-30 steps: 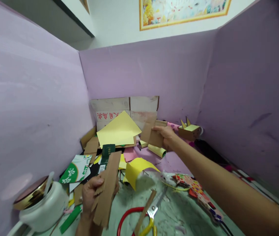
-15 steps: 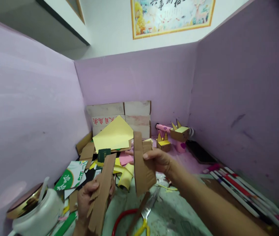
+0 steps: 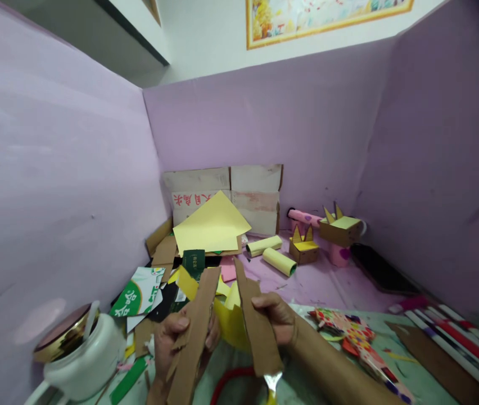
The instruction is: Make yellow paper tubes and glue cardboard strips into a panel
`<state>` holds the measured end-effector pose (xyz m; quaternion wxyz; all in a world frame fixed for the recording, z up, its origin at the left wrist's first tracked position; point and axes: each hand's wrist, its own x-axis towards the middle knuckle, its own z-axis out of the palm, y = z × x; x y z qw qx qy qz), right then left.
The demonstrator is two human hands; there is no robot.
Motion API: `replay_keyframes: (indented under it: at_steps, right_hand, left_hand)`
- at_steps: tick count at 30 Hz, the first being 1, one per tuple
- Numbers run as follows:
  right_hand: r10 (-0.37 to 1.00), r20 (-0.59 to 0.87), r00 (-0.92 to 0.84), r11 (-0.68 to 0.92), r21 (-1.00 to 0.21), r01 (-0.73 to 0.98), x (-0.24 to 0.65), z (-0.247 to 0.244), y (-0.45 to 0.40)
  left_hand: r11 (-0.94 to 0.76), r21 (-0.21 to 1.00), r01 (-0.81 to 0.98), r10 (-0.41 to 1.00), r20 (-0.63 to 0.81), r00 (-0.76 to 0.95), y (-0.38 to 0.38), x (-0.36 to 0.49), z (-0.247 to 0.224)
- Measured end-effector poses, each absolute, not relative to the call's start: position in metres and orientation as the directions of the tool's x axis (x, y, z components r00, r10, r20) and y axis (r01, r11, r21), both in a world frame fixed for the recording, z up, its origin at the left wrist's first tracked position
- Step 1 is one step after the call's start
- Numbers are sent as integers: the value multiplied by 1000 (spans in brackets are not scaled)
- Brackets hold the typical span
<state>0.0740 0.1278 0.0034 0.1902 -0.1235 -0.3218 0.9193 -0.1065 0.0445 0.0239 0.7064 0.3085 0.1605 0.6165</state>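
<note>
My left hand (image 3: 172,332) is closed around a long brown cardboard strip (image 3: 200,323), which is tilted and torn along its left edge. In my right hand (image 3: 279,315), thumb in front, is a second cardboard piece (image 3: 258,326), held a short way to the right of the first. Between the two pieces curls yellow paper (image 3: 231,326). Below the right-hand piece, the metal of a pair of scissors (image 3: 272,382) shows, mostly hidden. A red curved handle or cord (image 3: 231,379) lies between my forearms; what it belongs to is hidden.
At left stands a white pot (image 3: 83,354) near a green strip (image 3: 129,379). Yellow paper rolls (image 3: 279,262), a small cat-eared cardboard box (image 3: 304,251) and a phone-like dark slab (image 3: 380,270) lie behind. Markers (image 3: 454,337) lie at right. Purple walls (image 3: 265,124) enclose the table.
My right hand has brought its cardboard piece lower and turned it, tilting its top left towards the left-hand strip. The view has shifted, showing the yellow rolls and a patterned item at right.
</note>
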Motion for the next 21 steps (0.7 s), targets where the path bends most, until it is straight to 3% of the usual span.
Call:
replay_keyframes:
  at_steps: [6,9,13,17,21]
  right_hand:
    - [457,-61,-888,-755,-554,-350,60,4,114]
    - [510,-43,-859,-744,-523,-416,49,3,107]
    - [601,-12,-799,-693,-505,-514,47,14,113]
    - [657,-19,-754,-638,-546,-543,53,34,130]
    - [833,-59,-551,-411,-732,-543,52,56,157]
  left_hand:
    - [27,545,-838,987,117,108,42,-103,29]
    - [30,461,-887,988,121,97,39,-102,33]
    - [-29,444,-896,991,129,32,40,-106,32]
    - [-80,440,-894,995,84,-47,45,-109,28]
    - [-81,365,-928,996,75,-57,45,-112,27]
